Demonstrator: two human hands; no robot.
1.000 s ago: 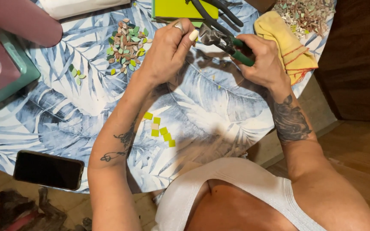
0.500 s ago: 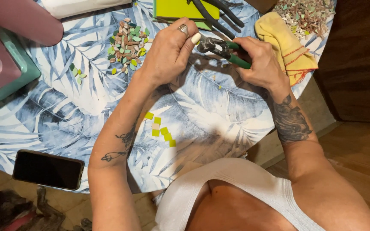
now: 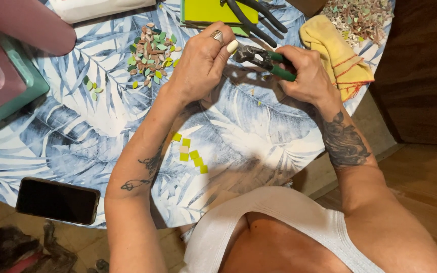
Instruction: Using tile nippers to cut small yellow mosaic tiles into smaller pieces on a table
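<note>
My right hand (image 3: 304,76) grips green-handled nippers (image 3: 264,58), jaws pointing left. My left hand (image 3: 201,63) is closed right at the jaws, fingers pinched as if on a small piece that I cannot see. Both hands hover over a round table with a blue leaf-print cloth (image 3: 259,131). A pile of small leaf-shaped mosaic pieces (image 3: 153,50) in green, pink and white lies left of my left hand. Several small yellow-green square tiles (image 3: 190,154) lie beside my left forearm.
A black phone (image 3: 56,200) lies at the table's near-left edge. Pink and teal containers (image 3: 6,76) stand at the left. A green sheet with black-handled pliers (image 3: 251,17) is at the back, a yellow cloth (image 3: 337,55) and heaped tile shards (image 3: 360,15) at the right.
Both hands shifted slightly, and the nippers' jaws have stayed at my left fingertips. Otherwise the table's things lie as before.
</note>
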